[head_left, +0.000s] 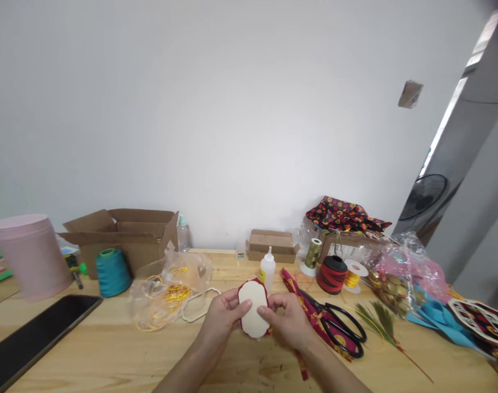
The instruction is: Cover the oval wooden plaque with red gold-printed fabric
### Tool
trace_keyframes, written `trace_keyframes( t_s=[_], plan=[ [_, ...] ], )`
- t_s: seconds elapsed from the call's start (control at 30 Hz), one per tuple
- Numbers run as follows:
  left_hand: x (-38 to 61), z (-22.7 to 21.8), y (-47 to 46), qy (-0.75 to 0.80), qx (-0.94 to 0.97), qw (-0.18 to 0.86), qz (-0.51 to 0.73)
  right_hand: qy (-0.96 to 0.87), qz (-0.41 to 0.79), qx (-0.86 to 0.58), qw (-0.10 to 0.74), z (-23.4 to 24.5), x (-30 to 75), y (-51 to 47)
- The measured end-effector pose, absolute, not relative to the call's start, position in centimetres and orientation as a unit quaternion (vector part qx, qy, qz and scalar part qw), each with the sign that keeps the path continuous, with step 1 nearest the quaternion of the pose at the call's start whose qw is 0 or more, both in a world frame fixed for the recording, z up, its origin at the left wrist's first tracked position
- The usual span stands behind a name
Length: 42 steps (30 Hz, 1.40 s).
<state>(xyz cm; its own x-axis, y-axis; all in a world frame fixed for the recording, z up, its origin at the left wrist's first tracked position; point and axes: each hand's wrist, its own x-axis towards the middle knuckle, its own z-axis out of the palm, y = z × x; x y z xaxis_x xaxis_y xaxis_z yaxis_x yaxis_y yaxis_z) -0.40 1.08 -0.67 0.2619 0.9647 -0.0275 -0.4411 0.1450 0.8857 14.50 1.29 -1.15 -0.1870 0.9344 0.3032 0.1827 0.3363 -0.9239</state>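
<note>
A cream scalloped plaque (254, 316) is held upright above the table's near middle, with dark red cloth (266, 292) showing around its edge from behind. My left hand (222, 316) grips its left side, thumb on the front face and fingers behind. From the right, my right hand (290, 319) pinches the other edge with its thumb on the face. Just behind stands a white squeeze bottle (268, 273) with a pointed nozzle. Black-handled scissors (341, 330) lie on patterned maroon fabric (320, 322), to the right of my right hand. A pale scalloped frame (190, 301) rests left of my left hand.
Left are a phone (36, 338), pink bin (31, 256), teal thread cone (112, 273), open cardboard box (126, 234) and bag of yellow cord (171, 295). Right are a red-black spool (331, 274), yellow spool (353, 275), green tassels (380, 319) and blue ribbon (437, 319).
</note>
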Motion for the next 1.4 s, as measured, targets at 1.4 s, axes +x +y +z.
trace_keyframes(
  t_s=[1.4],
  plan=[
    [0.5, -1.9, 0.8, 0.315, 0.529, 0.665, 0.422, -0.513, 0.472, -0.429, 0.575, 0.2, 15.2, 1.3]
  ],
)
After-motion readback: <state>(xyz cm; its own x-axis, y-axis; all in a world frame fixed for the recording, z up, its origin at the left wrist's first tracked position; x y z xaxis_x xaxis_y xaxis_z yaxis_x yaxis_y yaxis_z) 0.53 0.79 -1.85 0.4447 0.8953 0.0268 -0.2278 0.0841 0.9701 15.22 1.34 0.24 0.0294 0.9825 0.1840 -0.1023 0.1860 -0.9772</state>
